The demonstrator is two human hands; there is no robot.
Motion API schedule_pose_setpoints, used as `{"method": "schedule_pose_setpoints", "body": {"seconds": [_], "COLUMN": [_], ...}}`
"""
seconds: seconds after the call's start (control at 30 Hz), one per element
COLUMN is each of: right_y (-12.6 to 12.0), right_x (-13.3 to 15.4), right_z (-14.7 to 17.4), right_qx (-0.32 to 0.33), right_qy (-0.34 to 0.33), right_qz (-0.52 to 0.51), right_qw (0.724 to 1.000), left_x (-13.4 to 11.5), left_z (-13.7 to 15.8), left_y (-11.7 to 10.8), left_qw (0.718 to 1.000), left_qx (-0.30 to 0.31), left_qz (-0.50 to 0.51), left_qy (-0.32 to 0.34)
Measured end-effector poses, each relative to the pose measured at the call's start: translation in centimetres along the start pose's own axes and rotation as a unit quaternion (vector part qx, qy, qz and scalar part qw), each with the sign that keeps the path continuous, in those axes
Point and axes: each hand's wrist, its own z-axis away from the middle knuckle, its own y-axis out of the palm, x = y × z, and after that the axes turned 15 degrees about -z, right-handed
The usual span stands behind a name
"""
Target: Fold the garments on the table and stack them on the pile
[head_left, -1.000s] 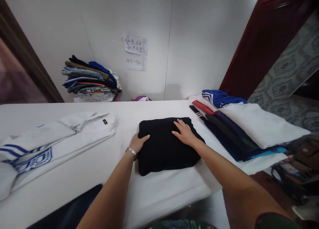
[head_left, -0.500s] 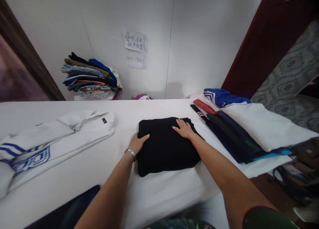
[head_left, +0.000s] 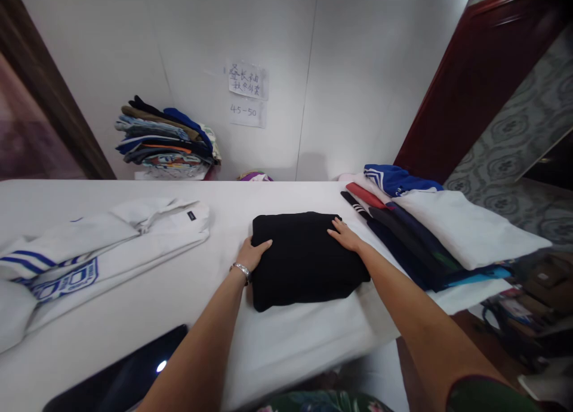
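Observation:
A black garment (head_left: 304, 263), folded into a thick rectangle, lies on the white table in front of me. At its left edge is my left hand (head_left: 251, 254), the thumb pressed on top and the other fingers hidden at the side and below. My right hand (head_left: 345, 236) rests on the top right edge with its fingers stretched out and lying on the cloth. The garment's exact kind does not show.
A white top with blue stripes (head_left: 107, 251) lies at left on the table (head_left: 295, 194). Several folded clothes, including a white one (head_left: 470, 227), overlap at right. A tall clothes stack (head_left: 163, 137) stands against the wall. A dark, glossy flat device (head_left: 120, 370) lies front left.
My right hand has slid to the right, from the garment's top to its right edge. My left hand stays at the left edge. The view has shifted slightly.

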Motion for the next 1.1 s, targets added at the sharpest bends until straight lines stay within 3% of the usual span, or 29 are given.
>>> {"method": "schedule_pose_setpoints", "body": {"seconds": [0.27,0.5,0.83,1.1], "right_y": [-0.6,-0.8,-1.0,-0.8], "right_x": [-1.7,-1.8,-1.6,-2.1], "right_z": [2.5,4.1,4.5,4.1], "right_qx": [-0.031,-0.083,-0.114,-0.112], "right_qy": [0.026,0.082,0.116,0.106], "right_qz": [-0.085,-0.082,-0.074,-0.104], "right_qw": [0.996,0.99,0.984,0.982], "left_x": [0.5,0.7,0.6,0.4], "left_z": [-0.3,-0.5,-0.6,-0.3], "left_y": [0.1,0.1,0.1,0.1], "left_qw": [1.0,1.0,0.999,1.0], "left_qx": [0.011,0.012,0.004,-0.003], "left_qz": [-0.011,-0.024,-0.035,-0.01], "left_qy": [0.01,0.015,0.006,0.001]}}
